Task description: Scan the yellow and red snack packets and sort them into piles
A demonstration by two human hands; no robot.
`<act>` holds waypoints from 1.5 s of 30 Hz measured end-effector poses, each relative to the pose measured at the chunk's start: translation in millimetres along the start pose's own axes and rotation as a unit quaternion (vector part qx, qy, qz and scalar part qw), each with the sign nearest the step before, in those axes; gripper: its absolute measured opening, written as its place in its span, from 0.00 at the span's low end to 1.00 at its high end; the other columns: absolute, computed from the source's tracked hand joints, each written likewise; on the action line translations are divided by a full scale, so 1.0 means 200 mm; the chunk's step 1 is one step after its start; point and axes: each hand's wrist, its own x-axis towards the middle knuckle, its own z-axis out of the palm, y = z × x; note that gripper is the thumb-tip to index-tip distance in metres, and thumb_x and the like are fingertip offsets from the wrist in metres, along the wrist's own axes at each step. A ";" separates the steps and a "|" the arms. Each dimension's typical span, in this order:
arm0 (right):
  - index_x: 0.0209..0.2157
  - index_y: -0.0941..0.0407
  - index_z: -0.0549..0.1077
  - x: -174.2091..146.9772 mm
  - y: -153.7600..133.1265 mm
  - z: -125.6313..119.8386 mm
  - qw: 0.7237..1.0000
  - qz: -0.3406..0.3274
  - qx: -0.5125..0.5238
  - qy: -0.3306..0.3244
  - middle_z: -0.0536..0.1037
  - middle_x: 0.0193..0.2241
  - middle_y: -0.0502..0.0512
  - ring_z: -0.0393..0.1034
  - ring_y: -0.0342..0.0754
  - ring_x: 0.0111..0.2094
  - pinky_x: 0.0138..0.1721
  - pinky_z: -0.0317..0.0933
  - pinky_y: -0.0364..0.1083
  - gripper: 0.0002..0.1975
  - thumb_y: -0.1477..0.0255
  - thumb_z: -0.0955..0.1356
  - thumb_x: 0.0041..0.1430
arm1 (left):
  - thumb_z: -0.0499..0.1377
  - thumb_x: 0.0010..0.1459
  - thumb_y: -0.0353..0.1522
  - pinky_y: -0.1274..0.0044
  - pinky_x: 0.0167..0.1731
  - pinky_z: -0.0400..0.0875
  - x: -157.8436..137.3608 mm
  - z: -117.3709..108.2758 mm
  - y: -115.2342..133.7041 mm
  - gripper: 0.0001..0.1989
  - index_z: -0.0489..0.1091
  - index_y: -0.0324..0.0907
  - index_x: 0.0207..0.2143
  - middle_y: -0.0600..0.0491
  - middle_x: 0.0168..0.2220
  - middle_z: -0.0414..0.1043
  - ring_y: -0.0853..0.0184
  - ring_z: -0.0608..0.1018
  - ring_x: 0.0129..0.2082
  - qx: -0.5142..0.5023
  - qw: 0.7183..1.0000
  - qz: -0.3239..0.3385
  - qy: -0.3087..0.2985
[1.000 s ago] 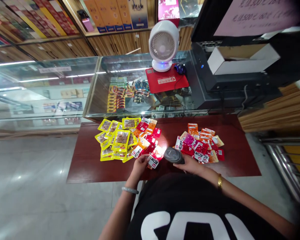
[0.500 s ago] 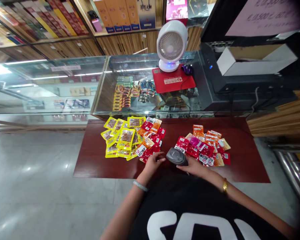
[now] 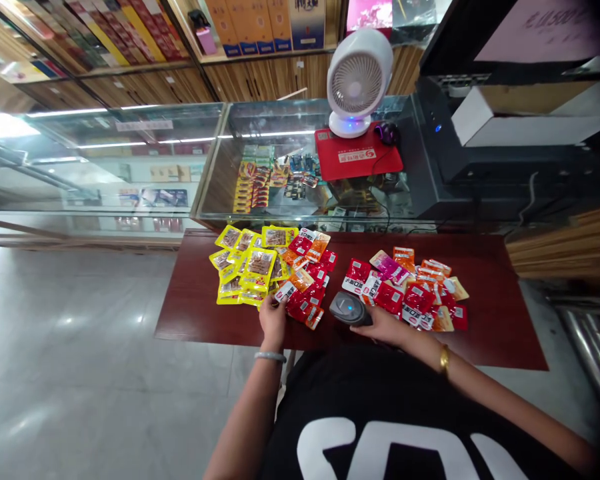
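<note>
In the head view my right hand (image 3: 384, 327) is wrapped round a dark grey barcode scanner (image 3: 349, 309), whose top shows a small blue light. My left hand (image 3: 273, 320) is at the front of the left pile, fingertips closed on the edge of a red-and-white snack packet (image 3: 286, 291). Yellow snack packets (image 3: 258, 265) are heaped just beyond and left of that hand. Red and orange packets (image 3: 305, 310) overlap them on the right. A second pile of red, orange and purple packets (image 3: 420, 297) lies beyond and to the right of the scanner.
The packets lie on a dark red tabletop (image 3: 200, 320). Behind it stands a glass display case (image 3: 215, 180) bearing a red mat (image 3: 340, 167), a white fan (image 3: 357, 80) and a mouse (image 3: 387, 133). A dark till machine (image 3: 430, 173) with a white open box (image 3: 535, 130) stands at right.
My left hand has moved left from beside the scanner to the front of the left pile. A red-and-white packet now lies at the right pile's left side, and the scanner's blue light is showing.
</note>
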 end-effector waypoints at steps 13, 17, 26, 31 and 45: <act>0.52 0.57 0.75 -0.06 -0.10 0.00 0.999 0.003 0.046 -0.019 0.82 0.48 0.60 0.76 0.61 0.48 0.53 0.69 0.58 0.29 0.57 0.75 0.51 | 0.66 0.48 0.43 0.82 0.21 0.64 -0.09 0.09 0.15 0.18 0.67 0.40 0.35 0.60 0.22 0.69 0.76 0.67 0.17 -0.284 0.953 -0.049 -0.099; 0.50 0.58 0.76 -0.08 -0.10 -0.01 0.998 0.020 0.061 -0.006 0.83 0.46 0.59 0.76 0.61 0.48 0.53 0.69 0.58 0.28 0.56 0.75 0.51 | 0.66 0.49 0.42 0.82 0.20 0.63 -0.12 0.15 0.19 0.17 0.66 0.41 0.34 0.61 0.21 0.67 0.77 0.66 0.16 -0.290 0.949 -0.054 -0.109; 0.55 0.58 0.73 -0.05 -0.01 0.01 0.997 0.005 0.075 -0.024 0.80 0.50 0.61 0.76 0.62 0.50 0.56 0.66 0.60 0.34 0.55 0.76 0.49 | 0.65 0.51 0.39 0.69 0.44 0.70 -0.13 0.17 0.25 0.15 0.72 0.40 0.38 0.45 0.39 0.77 0.60 0.78 0.41 -0.008 0.975 0.068 -0.209; 0.53 0.58 0.74 -0.05 0.00 0.01 0.998 0.010 0.065 -0.019 0.80 0.50 0.62 0.75 0.62 0.51 0.57 0.65 0.61 0.33 0.55 0.76 0.48 | 0.65 0.51 0.42 0.65 0.46 0.67 -0.10 -0.01 0.12 0.19 0.70 0.40 0.40 0.40 0.44 0.74 0.51 0.75 0.48 0.306 0.946 0.094 -0.041; 0.51 0.59 0.75 -0.06 -0.02 -0.02 0.997 0.042 0.051 -0.031 0.81 0.48 0.62 0.75 0.63 0.50 0.57 0.65 0.61 0.32 0.56 0.76 0.47 | 0.62 0.56 0.38 0.80 0.23 0.67 -0.14 0.10 -0.11 0.11 0.63 0.42 0.33 0.51 0.28 0.78 0.68 0.78 0.21 -0.020 0.963 -0.173 -0.205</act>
